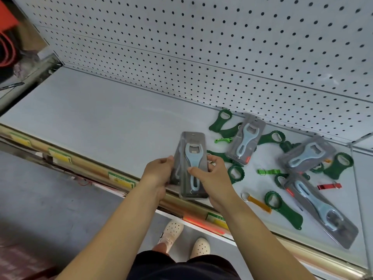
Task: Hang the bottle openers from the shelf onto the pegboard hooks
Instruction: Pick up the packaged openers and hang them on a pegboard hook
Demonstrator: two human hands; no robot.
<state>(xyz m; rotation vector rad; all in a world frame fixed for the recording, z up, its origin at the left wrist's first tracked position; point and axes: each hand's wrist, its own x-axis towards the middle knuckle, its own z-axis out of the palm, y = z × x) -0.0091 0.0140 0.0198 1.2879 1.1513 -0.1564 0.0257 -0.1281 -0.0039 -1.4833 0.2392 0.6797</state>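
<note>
Shop aisle, white pegboard back panel (201,37) across ten to two o'clock, grey display shelf (101,118) beneath it, label strip (60,157) along its front edge at eight o'clock, perhaps price tags, blurred, carded bottle openers (308,156) lying loose at three o'clock, grey floor (40,199) at seven o'clock.

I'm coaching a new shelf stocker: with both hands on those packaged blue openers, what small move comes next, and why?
Probably raise the packaged blue openers toward the pegboard, hang-hole end up. The left hand and right hand grip them above the shelf, and no hook shows in this view.
</note>
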